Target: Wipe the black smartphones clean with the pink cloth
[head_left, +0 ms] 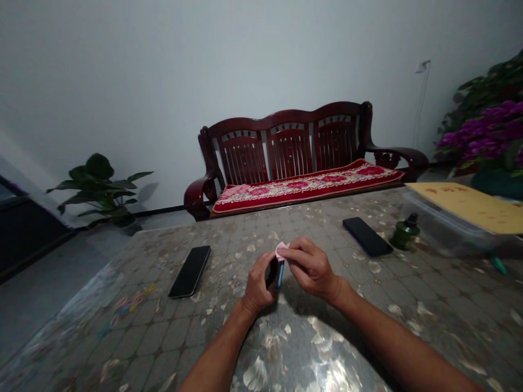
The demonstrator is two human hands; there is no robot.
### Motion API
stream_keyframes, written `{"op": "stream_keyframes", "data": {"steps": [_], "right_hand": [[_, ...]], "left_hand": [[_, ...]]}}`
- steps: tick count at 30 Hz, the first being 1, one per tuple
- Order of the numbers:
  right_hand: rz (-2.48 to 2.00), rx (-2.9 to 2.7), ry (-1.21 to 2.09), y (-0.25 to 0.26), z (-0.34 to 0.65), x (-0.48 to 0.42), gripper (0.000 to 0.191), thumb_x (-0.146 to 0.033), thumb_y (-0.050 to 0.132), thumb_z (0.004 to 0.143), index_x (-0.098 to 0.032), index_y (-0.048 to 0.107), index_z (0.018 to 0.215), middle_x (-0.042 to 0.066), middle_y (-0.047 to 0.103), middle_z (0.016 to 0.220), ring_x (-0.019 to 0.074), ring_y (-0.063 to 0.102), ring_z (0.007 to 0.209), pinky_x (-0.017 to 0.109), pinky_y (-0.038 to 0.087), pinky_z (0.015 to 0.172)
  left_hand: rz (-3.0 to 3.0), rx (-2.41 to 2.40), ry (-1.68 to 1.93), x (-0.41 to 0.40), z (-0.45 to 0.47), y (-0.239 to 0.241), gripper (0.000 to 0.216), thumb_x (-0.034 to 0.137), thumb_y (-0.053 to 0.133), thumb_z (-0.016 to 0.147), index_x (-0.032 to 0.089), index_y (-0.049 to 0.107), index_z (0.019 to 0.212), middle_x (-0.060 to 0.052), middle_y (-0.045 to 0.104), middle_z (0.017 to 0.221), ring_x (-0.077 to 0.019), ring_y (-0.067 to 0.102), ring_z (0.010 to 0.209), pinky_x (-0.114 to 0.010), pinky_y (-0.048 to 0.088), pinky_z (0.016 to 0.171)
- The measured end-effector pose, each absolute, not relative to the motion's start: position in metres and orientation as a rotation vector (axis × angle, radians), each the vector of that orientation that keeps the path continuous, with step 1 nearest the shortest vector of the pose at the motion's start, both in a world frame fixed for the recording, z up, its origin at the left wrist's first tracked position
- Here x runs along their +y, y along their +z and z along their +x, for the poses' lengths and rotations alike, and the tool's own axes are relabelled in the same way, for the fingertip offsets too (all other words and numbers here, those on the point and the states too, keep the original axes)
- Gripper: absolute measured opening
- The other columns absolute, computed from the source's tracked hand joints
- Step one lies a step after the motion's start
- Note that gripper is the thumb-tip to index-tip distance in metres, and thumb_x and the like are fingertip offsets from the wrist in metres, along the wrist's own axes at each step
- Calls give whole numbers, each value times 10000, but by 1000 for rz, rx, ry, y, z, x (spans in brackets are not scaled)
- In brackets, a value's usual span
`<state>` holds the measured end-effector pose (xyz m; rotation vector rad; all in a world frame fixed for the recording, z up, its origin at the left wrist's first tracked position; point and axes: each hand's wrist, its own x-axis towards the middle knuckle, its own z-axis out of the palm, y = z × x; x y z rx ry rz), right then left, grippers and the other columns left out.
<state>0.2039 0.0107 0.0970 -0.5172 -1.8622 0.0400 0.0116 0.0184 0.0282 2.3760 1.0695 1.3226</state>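
Observation:
Both hands meet over the middle of the patterned table [310, 348]. My left hand [258, 283] is closed round a small dark object with a blue edge [277, 273], held upright. My right hand [309, 265] pinches a small pink piece [281, 249] at the top of that object. What the dark object is I cannot make out.
A black phone [190, 270] lies to the left, another black phone [366, 236] to the right. A small green bottle [404, 231] stands by a clear plastic box with a yellow lid [469, 209]. Coloured rubber bands [128, 304] lie at left. A red wooden bench [298, 158] stands behind.

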Motion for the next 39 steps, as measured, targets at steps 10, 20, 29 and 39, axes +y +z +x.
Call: {"op": "stream_keyframes", "data": {"steps": [10, 20, 29, 39], "right_hand": [[-594, -1780, 105, 98, 199, 11, 403, -35, 507, 897, -265, 690, 1173, 37, 627, 879, 162, 611, 816, 281, 522, 719], [-607, -1717, 172, 98, 202, 13, 325, -65, 551, 906, -258, 728, 1099, 30, 667, 866, 149, 628, 788, 269, 522, 696], [-635, -1720, 169, 92, 199, 15, 336, -47, 544, 903, -245, 716, 1112, 40, 650, 869, 161, 613, 799, 288, 508, 697], [-603, -1784, 42, 91, 196, 13, 440, -27, 527, 905, -262, 638, 1259, 47, 638, 917, 174, 609, 836, 299, 527, 732]], "left_hand": [[1749, 1103, 1469, 19, 20, 31, 461, 420, 581, 853, 157, 622, 1229, -116, 715, 1112, -276, 686, 1030, -427, 521, 968], [363, 603, 1400, 25, 43, 77, 395, 381, 568, 877, 101, 678, 1135, -103, 714, 906, -232, 702, 800, -364, 575, 801], [-165, 442, 1371, 47, 30, 116, 319, 324, 407, 940, 101, 631, 974, -84, 628, 779, -204, 661, 671, -339, 583, 671], [-286, 635, 1349, 38, 48, 116, 438, 302, 346, 948, 40, 598, 1192, -140, 660, 854, -264, 665, 706, -393, 586, 642]]}}
